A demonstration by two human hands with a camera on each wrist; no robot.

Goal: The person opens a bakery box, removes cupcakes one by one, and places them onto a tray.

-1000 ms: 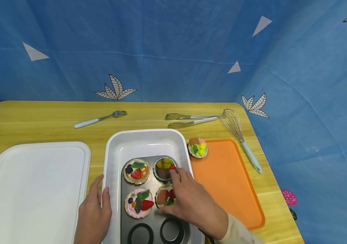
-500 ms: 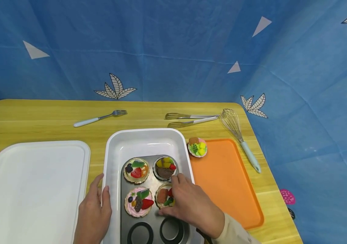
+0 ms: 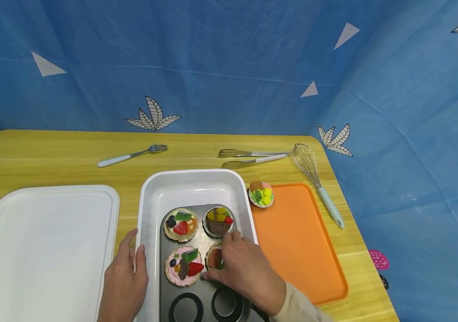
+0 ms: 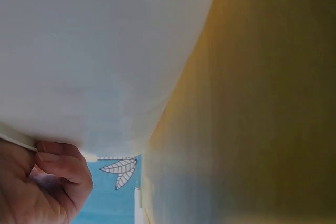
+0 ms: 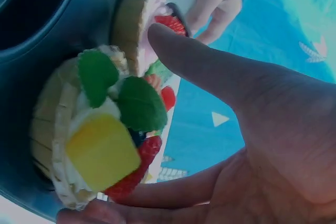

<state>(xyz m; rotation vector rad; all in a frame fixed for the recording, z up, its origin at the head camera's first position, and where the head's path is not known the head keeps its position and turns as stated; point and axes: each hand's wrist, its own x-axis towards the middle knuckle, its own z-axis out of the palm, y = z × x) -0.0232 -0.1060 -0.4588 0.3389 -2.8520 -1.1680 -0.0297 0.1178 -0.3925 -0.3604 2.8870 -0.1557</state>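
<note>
My left hand grips the left rim of the deep white tray; in the left wrist view its fingers curl at the tray's edge. Inside the tray lies a grey muffin tin. My right hand spreads over a toy fruit tart in the tin's right middle cup, partly hiding it. In the right wrist view the fingers reach along the tart's lower edge, the thumb apart from it. A pink-cream tart, a strawberry tart and a chocolate one fill other cups.
An orange tray lies on the right, a small toy cupcake at its corner. A flat white tray is on the left. Along the back lie a fork, tongs and a whisk.
My right hand has drawn slightly toward me and left, its fingers now lower and off the chocolate tart, covering more of the middle tart. My left hand stays at the tray rim.
</note>
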